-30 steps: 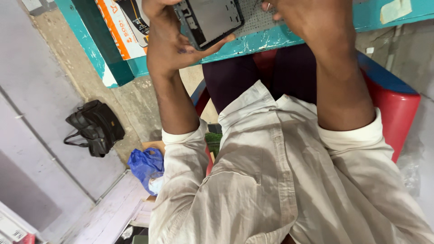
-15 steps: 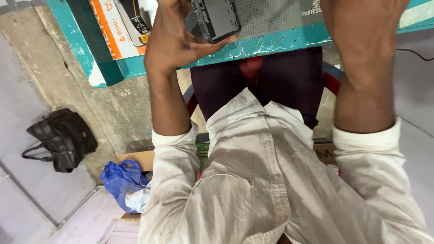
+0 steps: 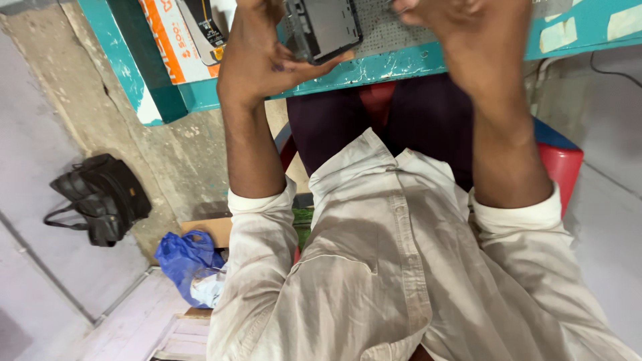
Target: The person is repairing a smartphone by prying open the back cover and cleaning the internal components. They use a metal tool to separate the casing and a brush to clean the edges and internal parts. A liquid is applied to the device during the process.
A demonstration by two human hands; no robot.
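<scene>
The left hand [image 3: 257, 57] grips an opened dark device [image 3: 324, 28] over the teal worktop [image 3: 401, 63]; its back is off, reassembly undone. The right hand [image 3: 468, 33] hovers beside, its fingers' state unclear.

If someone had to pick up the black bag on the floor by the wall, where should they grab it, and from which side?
Judging by its pose, take the black bag by the strap loop that lies free on the floor at its near, lower-left corner, coming from above on the open-floor side. The bag is slumped against the concrete wall, so the wall side is blocked, and its soft body offers no firm grip.
</scene>
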